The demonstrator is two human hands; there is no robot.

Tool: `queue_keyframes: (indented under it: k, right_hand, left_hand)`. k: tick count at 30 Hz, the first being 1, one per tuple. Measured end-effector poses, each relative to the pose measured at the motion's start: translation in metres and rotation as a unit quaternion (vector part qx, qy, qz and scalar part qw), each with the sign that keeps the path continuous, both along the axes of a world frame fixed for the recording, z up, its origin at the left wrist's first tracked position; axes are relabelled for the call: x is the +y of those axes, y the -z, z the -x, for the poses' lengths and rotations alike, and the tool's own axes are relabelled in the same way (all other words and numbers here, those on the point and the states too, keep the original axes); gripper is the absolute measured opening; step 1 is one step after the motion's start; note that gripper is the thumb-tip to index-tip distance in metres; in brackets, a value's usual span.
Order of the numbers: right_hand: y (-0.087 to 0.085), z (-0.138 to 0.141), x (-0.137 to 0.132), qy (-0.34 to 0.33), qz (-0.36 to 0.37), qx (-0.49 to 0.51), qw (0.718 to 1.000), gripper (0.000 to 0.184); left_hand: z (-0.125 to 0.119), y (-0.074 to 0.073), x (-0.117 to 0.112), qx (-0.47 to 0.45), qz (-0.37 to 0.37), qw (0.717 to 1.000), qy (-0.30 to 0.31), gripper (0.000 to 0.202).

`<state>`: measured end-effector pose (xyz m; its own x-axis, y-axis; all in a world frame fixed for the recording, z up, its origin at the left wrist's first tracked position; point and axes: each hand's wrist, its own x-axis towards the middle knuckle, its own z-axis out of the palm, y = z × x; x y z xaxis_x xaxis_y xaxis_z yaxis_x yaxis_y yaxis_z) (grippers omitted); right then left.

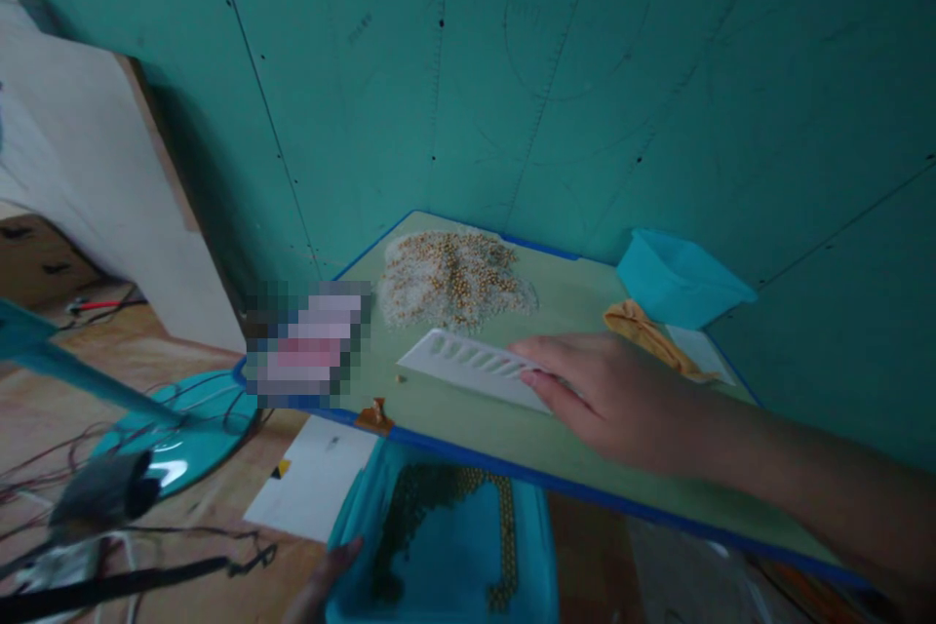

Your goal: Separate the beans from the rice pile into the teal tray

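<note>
Holding a white slotted plate [475, 373] by its right end, the right hand [592, 380] has its thumb and fingers clamped on the piece, with the row of slots running out toward the left. The plate is over the near part of the green bench [563, 288], just in front of a heap of pale grains and golden beads [457, 283]; whether its lower edge touches the bench, I cannot tell. It looks light, thin and fairly stiff, probably smooth plastic that could slip a little in a loose grip. The plain end where the thumb sits seems the right hold, since it leaves the slots clear; pressed hard, the narrow bars between them might bend.

Below the bench's near edge is a blue bin [548, 526] with loose beads [507, 526] inside. The left hand [329, 570] is at its left wall, dim and cut off by the frame, so I cannot tell whether that grip is closed on the rim. The bin looks like stiff plastic, best steadied by its wall, and its round contents would likely roll if it tipped.

An orange cloth [643, 331] lies beyond the right hand, near a blue box [673, 278].
</note>
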<state>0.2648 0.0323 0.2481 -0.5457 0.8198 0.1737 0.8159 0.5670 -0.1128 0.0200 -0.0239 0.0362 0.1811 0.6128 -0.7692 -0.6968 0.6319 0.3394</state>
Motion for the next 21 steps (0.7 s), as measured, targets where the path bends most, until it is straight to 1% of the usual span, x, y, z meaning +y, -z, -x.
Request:
queue_keyframes:
  k: [4, 7, 9, 13, 14, 15, 18, 21]
  right_hand:
    - [0.01, 0.015, 0.018, -0.026, -0.021, -0.04, 0.999, 0.026]
    - [0.015, 0.025, 0.017, -0.076, -0.021, -0.072, 0.994, 0.023]
    - [0.016, 0.028, 0.008, -0.107, -0.009, -0.087, 0.99, 0.022]
    - [0.014, 0.023, -0.014, -0.138, 0.013, -0.096, 0.986, 0.026]
    - [0.014, 0.021, -0.018, -0.142, 0.017, -0.095, 0.985, 0.027]
    - [0.014, 0.019, -0.021, -0.142, 0.019, -0.094, 0.985, 0.028]
    - [0.014, 0.012, -0.026, -0.142, 0.034, -0.092, 0.985, 0.029]
    - [0.011, 0.008, -0.028, -0.127, 0.062, -0.077, 0.987, 0.024]
  left_hand:
    - [0.01, -0.005, 0.0, -0.001, -0.017, 0.999, -0.027, 0.074]
    - [0.015, -0.01, -0.002, 0.011, -0.03, 0.999, -0.042, 0.071]
    - [0.016, -0.012, -0.003, 0.017, -0.034, 0.998, -0.046, 0.064]
    - [0.012, -0.013, -0.004, 0.026, -0.052, 0.997, -0.041, 0.033]
    - [0.011, -0.014, -0.004, 0.035, -0.063, 0.997, -0.039, 0.031]
    - [0.009, -0.015, -0.004, 0.045, -0.074, 0.996, -0.033, 0.033]
    - [0.005, -0.021, -0.003, 0.055, -0.085, 0.995, -0.018, 0.055]
    - [0.004, -0.025, -0.003, 0.058, -0.071, 0.996, -0.013, 0.063]
